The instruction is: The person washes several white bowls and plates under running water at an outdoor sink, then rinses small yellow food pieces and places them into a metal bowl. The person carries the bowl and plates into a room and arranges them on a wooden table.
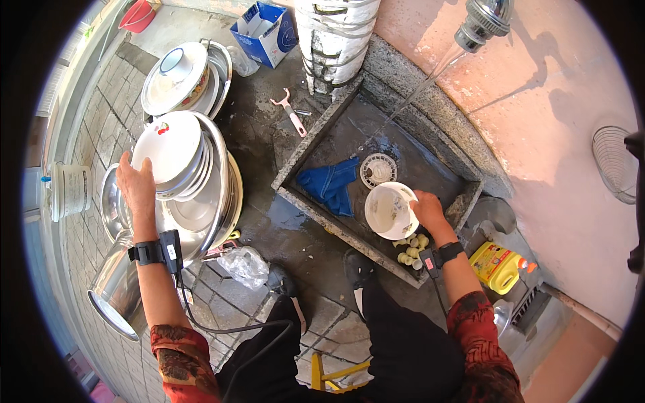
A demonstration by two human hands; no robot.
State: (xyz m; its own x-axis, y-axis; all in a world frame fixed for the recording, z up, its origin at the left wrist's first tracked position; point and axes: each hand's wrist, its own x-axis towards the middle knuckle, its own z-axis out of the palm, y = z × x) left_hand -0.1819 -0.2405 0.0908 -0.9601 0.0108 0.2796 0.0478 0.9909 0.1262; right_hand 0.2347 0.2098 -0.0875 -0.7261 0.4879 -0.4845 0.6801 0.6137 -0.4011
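My left hand (pixel 135 176) is at the near left edge of a stack of white plates; its fingers are apart, and whether they touch the top plate (pixel 169 146) cannot be told. That stack stands in a large metal basin (pixel 221 151). With my right hand (pixel 429 209) I grip the rim of a white bowl (pixel 391 210) inside a low stone sink (pixel 332 239). Behind the bowl lie a white drain strainer (pixel 378 170) and a blue cloth (pixel 330 184). Several small pale-yellow cup-like pieces (pixel 413 249) lie beside the bowl. Water runs from a metal faucet (pixel 471 40) into the sink.
A lidded enamel basin (pixel 176 78) sits at the upper left, near a blue carton (pixel 267 35). A pink peeler (pixel 293 117) lies beside the sink. A metal pot (pixel 118 292), a clear plastic bag (pixel 244 267) and a yellow detergent jug (pixel 496 267) stand or lie nearer me.
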